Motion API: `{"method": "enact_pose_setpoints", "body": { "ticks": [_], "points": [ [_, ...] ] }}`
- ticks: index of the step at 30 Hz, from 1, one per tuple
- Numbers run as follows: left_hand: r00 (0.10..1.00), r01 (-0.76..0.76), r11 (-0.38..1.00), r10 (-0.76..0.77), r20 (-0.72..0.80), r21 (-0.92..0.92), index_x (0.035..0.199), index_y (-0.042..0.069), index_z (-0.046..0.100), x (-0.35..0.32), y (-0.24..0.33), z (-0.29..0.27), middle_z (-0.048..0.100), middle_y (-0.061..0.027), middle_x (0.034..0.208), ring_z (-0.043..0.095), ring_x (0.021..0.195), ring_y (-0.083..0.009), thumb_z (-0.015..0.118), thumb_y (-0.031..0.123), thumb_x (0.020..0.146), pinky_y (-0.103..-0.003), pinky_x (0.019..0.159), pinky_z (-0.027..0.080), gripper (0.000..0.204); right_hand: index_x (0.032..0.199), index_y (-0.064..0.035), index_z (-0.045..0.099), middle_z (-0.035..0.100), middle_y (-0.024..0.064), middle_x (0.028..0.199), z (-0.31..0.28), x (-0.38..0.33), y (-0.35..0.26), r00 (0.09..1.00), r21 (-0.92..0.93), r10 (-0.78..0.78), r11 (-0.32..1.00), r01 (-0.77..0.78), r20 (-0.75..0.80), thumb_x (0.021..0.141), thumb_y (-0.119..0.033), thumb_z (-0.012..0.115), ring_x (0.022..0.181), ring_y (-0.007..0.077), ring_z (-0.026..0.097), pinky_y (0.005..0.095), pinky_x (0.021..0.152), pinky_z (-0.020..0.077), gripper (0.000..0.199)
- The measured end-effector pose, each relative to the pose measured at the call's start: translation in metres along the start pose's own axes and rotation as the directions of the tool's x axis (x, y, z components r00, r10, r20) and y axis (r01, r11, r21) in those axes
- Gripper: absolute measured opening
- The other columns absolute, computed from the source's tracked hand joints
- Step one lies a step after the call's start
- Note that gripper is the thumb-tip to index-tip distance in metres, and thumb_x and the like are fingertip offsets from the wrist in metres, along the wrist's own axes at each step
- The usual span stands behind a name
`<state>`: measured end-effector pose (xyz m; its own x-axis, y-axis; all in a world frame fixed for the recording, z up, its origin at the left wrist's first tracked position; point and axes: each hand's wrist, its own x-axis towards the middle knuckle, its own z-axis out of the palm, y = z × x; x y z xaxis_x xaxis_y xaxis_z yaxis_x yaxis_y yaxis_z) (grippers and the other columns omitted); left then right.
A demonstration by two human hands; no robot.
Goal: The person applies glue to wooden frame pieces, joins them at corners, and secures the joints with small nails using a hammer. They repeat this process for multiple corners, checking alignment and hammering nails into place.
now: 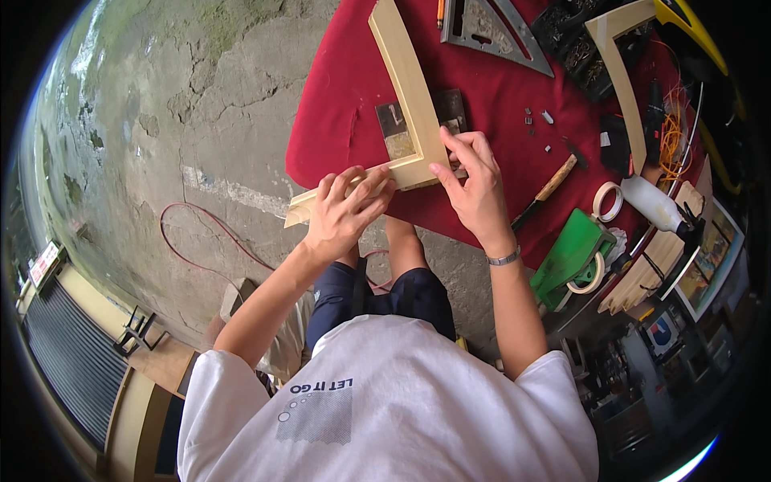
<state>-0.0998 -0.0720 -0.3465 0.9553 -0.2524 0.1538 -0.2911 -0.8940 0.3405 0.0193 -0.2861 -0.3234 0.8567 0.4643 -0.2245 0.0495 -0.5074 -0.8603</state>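
Observation:
Two pale wooden frame mouldings meet in an L-shaped corner (411, 88) over the near edge of the red-covered table. My left hand (341, 213) is closed over the shorter moulding, its fingers bent across the top. At the joint, my right hand (478, 189) pinches the outer side of the corner, with the thumb and index finger against the wood and the other fingers curled. Beneath the corner lies a dark metal plate with a worn tan block (399, 145), partly hidden by the wood.
Right of my right hand lies a wooden-handled hammer (554, 181), near several small metal bits (528, 120). Beyond are a metal triangle square (498, 36), another L-shaped wooden corner (618, 72), a tape roll (608, 201), a green tool (570, 253) and a white bottle (650, 202).

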Motion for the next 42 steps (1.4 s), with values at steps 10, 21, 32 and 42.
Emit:
{"method": "enact_pose_setpoints", "body": {
  "ticks": [10, 21, 32, 42],
  "points": [
    [0.997, 0.039, 0.999, -0.04, 0.067, 0.014, 0.128, 0.019, 0.068, 0.015, 0.016, -0.009, 0.061, 0.001, 0.138, 0.057, 0.123, -0.0229, 0.071, 0.012, 0.078, -0.041, 0.099, 0.041, 0.051, 0.138, 0.0021, 0.053, 0.056, 0.0177, 0.113, 0.003, -0.007, 0.01, 0.986, -0.16, -0.152, 0.977, 0.141, -0.062, 0.091, -0.009, 0.07, 0.106, 0.0347, 0.057, 0.0442, 0.093, 0.0484, 0.051],
    [0.998, 0.057, 0.993, -0.06, -0.02, -0.1, 0.12, 0.015, 0.071, 0.027, 0.024, -0.012, 0.065, -0.0055, 0.132, 0.061, 0.119, -0.0257, 0.077, 0.014, 0.081, -0.043, 0.095, 0.045, 0.04, 0.105, -0.0031, 0.069, 0.064, 0.0118, 0.096, -0.069, -0.002, 0.059, 0.817, -0.488, -0.147, 0.855, -0.178, -0.557, 0.095, -0.005, 0.062, 0.087, 0.032, 0.064, 0.0416, 0.078, 0.0515, 0.013],
    [0.732, 0.502, 0.01, -0.538, 0.419, -0.865, 0.108, -0.003, 0.069, 0.069, 0.102, -0.022, 0.072, -0.0089, 0.106, 0.068, 0.092, -0.0146, 0.069, 0.003, 0.095, -0.03, 0.083, 0.056, 0.014, 0.102, 0.0006, 0.064, 0.065, 0.005, 0.093, -0.047, -0.035, 0.017, 0.873, 0.404, 0.199, 0.915, -0.003, -0.446, 0.096, -0.003, 0.067, 0.086, 0.0138, 0.063, 0.0281, 0.08, 0.0518, 0.007],
    [0.715, 0.317, -0.315, -0.54, 0.443, -0.895, 0.116, -0.006, 0.068, 0.08, 0.119, -0.016, 0.072, -0.0108, 0.111, 0.068, 0.101, -0.014, 0.07, 0.003, 0.096, -0.029, 0.092, 0.055, 0.022, 0.098, -0.0008, 0.065, 0.069, 0.0122, 0.099, -0.029, -0.056, -0.022, 0.88, -0.096, -0.242, 0.97, 0.223, -0.408, 0.09, 0.003, 0.07, 0.09, 0.0265, 0.067, 0.0357, 0.08, 0.055, 0.01]
  ]
}}
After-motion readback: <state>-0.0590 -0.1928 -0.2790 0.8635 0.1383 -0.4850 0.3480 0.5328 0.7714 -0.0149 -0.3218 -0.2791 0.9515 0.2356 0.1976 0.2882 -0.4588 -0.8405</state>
